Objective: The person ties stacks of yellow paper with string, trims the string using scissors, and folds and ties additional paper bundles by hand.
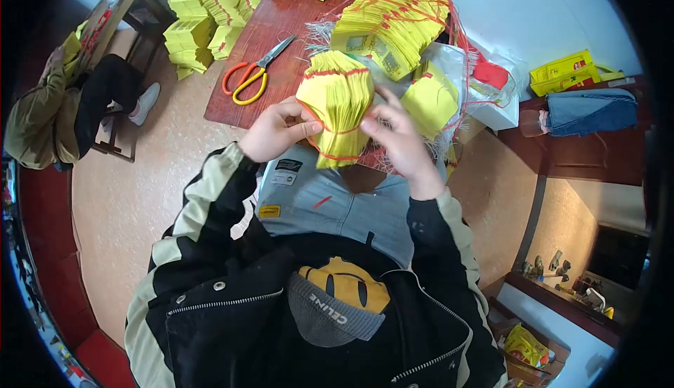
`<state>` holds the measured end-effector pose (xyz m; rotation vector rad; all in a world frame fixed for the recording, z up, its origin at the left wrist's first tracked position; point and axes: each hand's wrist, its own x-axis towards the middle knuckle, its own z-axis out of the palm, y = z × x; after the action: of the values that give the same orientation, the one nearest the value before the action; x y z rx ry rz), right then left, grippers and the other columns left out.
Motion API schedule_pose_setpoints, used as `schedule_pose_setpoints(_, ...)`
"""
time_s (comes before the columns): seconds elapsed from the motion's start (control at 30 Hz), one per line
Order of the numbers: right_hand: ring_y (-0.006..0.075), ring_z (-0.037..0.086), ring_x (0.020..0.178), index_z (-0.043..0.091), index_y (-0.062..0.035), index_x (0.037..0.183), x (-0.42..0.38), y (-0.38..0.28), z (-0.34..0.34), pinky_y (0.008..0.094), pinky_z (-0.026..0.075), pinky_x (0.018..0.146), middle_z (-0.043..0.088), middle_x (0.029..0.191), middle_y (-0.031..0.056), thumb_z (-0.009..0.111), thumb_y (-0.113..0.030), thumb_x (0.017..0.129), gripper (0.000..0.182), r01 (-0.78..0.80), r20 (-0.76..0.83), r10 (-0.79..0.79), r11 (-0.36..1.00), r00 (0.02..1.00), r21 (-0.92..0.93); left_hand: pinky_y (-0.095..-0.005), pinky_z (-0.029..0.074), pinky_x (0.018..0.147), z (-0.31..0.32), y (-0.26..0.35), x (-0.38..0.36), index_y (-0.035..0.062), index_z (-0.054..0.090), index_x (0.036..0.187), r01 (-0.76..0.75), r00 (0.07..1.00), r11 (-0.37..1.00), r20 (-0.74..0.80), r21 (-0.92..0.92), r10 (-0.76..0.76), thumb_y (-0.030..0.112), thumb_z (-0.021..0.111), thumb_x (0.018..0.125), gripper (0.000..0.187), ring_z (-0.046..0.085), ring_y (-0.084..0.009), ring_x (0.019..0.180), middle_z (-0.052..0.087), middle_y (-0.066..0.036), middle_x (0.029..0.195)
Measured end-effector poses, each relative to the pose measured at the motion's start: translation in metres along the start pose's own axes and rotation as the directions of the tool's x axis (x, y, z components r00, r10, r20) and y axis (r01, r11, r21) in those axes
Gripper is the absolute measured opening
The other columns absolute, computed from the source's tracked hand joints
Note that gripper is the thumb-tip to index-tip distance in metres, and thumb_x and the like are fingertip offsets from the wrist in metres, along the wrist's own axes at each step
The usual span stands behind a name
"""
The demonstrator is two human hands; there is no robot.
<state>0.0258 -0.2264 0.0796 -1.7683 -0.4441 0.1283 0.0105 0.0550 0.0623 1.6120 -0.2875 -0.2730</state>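
My left hand grips the left side of a bundle of yellow folded paper, its thumb lying across the front. Red string crosses the bundle near its top and lower part. On the other side, my right hand has its thumb by the bundle's right edge, with some fingers hidden behind it. The bundle is held up over my lap, at the near edge of a red-brown table. Scissors with orange and yellow handles lie on the table to the left, blades pointing away.
A long row of yellow folded paper with loose red strings covers the table's far right. More yellow stacks stand beyond its left edge. A white box is at the right. Another person sits at the far left.
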Motion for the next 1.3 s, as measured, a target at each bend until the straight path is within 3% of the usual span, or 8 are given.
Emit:
schedule_pose_setpoints(0.1,0.0268,0.048,0.137,0.067,-0.0038,0.099,0.009,-0.054,-0.01,0.0398,0.031,0.119,0.056,0.14,0.0151,0.068,-0.022,0.105,0.019,-0.113,-0.007,0.116,0.981,0.993,0.157,-0.0272,0.061,0.072,-0.005,0.055,-0.006,0.0063,0.069,0.106,0.322,0.943,0.941,0.122,-0.103,-0.309,0.029,0.072,0.105,0.023,0.07,-0.0101,0.074,0.07,-0.001,0.088)
schedule_pose_setpoints(0.3,0.0062,0.049,0.087,0.06,-0.0032,0.105,0.031,-0.073,-0.018,0.0249,0.045,0.081,0.056,0.091,-0.0038,0.056,-0.021,0.113,0.02,-0.153,0.035,0.149,0.963,0.988,0.223,-0.0246,0.063,0.056,-0.002,0.083,-0.006,0.005,0.065,0.117,0.481,0.877,0.837,0.153,-0.261,-0.456,0.035,0.061,0.109,0.031,0.074,-0.0129,0.074,0.073,-0.005,0.095)
schedule_pose_setpoints(0.47,0.0085,0.055,0.09,0.06,-0.0016,0.106,0.048,-0.041,-0.03,0.0281,0.047,0.083,0.061,0.093,0.0004,0.055,-0.022,0.112,0.022,-0.187,0.087,0.177,0.973,0.98,0.135,-0.0253,0.061,0.051,-0.009,0.073,0.002,0.0021,0.062,0.128,0.569,0.822,0.746,0.262,-0.345,-0.506,0.039,0.053,0.112,0.041,0.076,-0.0195,0.067,0.075,-0.011,0.098)
schedule_pose_setpoints(0.57,0.0211,0.066,0.095,0.059,0.0033,0.113,0.061,-0.019,-0.033,0.0348,0.05,0.087,0.072,0.101,0.0154,0.057,-0.026,0.111,0.029,-0.214,0.014,0.215,0.975,0.976,-0.053,-0.0255,0.061,0.05,-0.01,0.064,0.011,0.0046,0.062,0.119,0.63,0.777,0.71,0.261,-0.315,-0.573,0.039,0.051,0.113,0.037,0.076,-0.0223,0.063,0.074,-0.013,0.095)
schedule_pose_setpoints(0.73,0.0228,0.066,0.09,0.063,0.0025,0.11,0.084,0.008,-0.041,0.0359,0.051,0.084,0.072,0.099,0.0159,0.06,-0.028,0.109,0.03,-0.124,0.077,0.137,0.98,0.987,-0.157,-0.025,0.059,0.047,-0.01,0.048,0.023,0.0121,0.052,0.097,0.652,0.748,0.708,0.382,-0.271,-0.543,0.041,0.049,0.113,0.034,0.075,-0.0219,0.061,0.073,-0.012,0.097)
schedule_pose_setpoints(0.97,0.0208,0.062,0.078,0.07,0.0012,0.101,0.127,0.076,-0.04,0.0383,0.051,0.076,0.072,0.087,0.0106,0.069,-0.026,0.103,0.028,-0.29,0.243,0.338,0.933,0.909,-0.212,-0.0319,0.065,0.049,0.002,-0.016,0.037,0.009,0.056,0.103,0.745,0.665,0.513,0.532,-0.427,-0.524,0.046,0.049,0.112,0.039,0.08,-0.0291,0.075,0.075,-0.016,0.109)
schedule_pose_setpoints(1.1,0.016,0.063,0.078,0.072,0.0005,0.101,0.141,0.107,-0.02,0.0337,0.052,0.074,0.072,0.087,0.0065,0.072,-0.024,0.102,0.024,-0.358,0.184,0.418,0.888,0.89,-0.288,-0.0283,0.061,0.049,0.002,-0.04,0.035,0.0036,0.058,0.133,0.772,0.634,0.544,0.444,-0.329,-0.633,0.03,0.047,0.111,0.036,0.078,-0.0246,0.071,0.077,-0.017,0.118)
schedule_pose_setpoints(1.3,0.0106,0.065,0.075,0.072,-0.0006,0.102,0.158,0.126,-0.011,0.0292,0.053,0.069,0.073,0.087,0.0027,0.074,-0.021,0.102,0.02,-0.357,0.217,0.395,0.914,0.893,-0.193,-0.0302,0.055,0.054,-0.019,-0.06,0.029,0.0043,0.071,0.121,0.536,0.831,0.829,0.077,0.158,-0.551,0.027,0.058,0.106,0.031,0.074,-0.0179,0.067,0.08,-0.008,0.098)
